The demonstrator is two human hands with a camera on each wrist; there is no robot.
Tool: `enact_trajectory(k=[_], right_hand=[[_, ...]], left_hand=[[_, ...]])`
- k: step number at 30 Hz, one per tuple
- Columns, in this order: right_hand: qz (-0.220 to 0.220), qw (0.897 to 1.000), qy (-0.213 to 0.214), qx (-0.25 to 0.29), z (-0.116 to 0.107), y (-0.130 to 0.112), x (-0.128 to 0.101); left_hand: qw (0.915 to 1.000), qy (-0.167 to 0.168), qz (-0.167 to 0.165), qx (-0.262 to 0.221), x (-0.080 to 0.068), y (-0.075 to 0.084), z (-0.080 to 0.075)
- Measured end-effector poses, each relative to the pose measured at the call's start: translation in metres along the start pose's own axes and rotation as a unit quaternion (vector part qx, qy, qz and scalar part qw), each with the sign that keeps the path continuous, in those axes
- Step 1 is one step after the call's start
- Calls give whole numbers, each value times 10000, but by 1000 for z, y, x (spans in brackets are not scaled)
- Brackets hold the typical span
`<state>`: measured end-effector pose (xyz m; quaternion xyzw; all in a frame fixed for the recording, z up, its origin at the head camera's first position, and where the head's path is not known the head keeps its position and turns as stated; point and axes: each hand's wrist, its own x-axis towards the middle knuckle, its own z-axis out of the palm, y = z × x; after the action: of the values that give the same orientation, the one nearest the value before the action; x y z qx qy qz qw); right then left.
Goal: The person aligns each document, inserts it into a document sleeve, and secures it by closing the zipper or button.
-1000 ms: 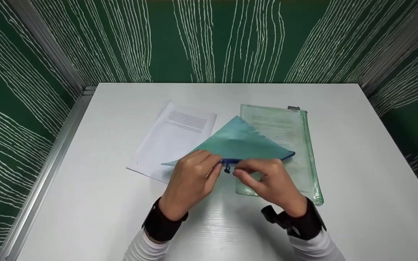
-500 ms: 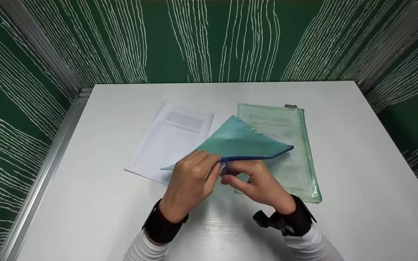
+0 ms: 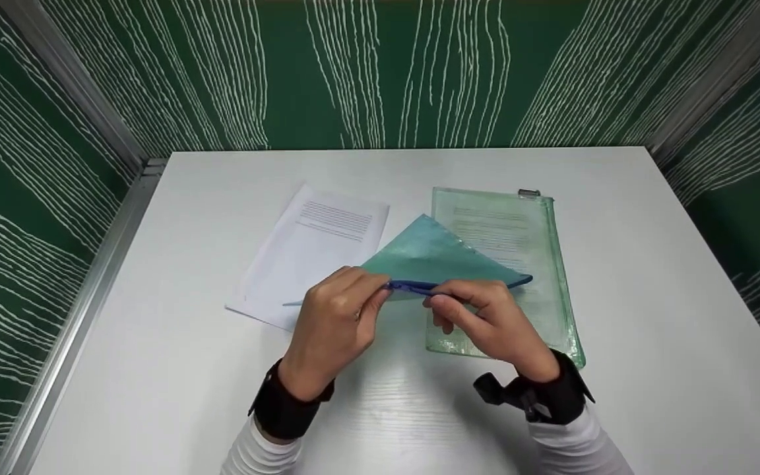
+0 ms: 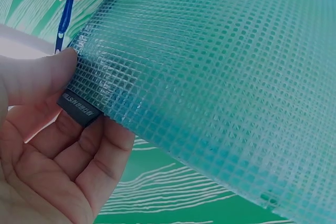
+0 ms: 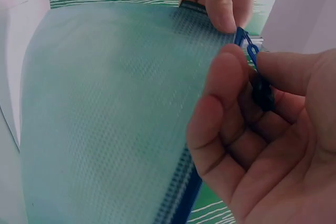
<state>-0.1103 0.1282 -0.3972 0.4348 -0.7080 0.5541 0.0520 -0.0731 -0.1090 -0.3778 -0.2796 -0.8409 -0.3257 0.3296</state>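
Note:
A teal mesh zipper pouch (image 3: 433, 251) is held up over the table, its blue zipper edge toward me. My left hand (image 3: 337, 323) pinches one corner of it beside a small dark label (image 4: 81, 109). With thumb and forefinger, my right hand (image 3: 485, 320) pinches the blue cord of the zipper pull (image 5: 253, 53), drawn taut along the zipper edge. A dark bead-like end (image 5: 263, 94) of the pull hangs inside the right palm. The pouch's near left corner is partly hidden behind the left hand.
Printed white sheets (image 3: 287, 264) lie on the white table (image 3: 156, 369) to the left, partly under the raised pouch. On the right lies a pale green mesh zipper pouch (image 3: 505, 330) with paper inside and a dark clip (image 3: 529, 193) at its top edge.
My right hand first came left to the zipper pull, took hold of it, then moved back right, stretching the cord. The left hand shifted slightly left with the pouch corner.

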Motion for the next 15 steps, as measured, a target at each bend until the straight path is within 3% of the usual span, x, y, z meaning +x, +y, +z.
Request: enact_trajectory(k=[15], right_hand=[[284, 9989, 369, -112, -8, 2, -2]], left_hand=[[9985, 167, -86, -509, -1, -3, 1]])
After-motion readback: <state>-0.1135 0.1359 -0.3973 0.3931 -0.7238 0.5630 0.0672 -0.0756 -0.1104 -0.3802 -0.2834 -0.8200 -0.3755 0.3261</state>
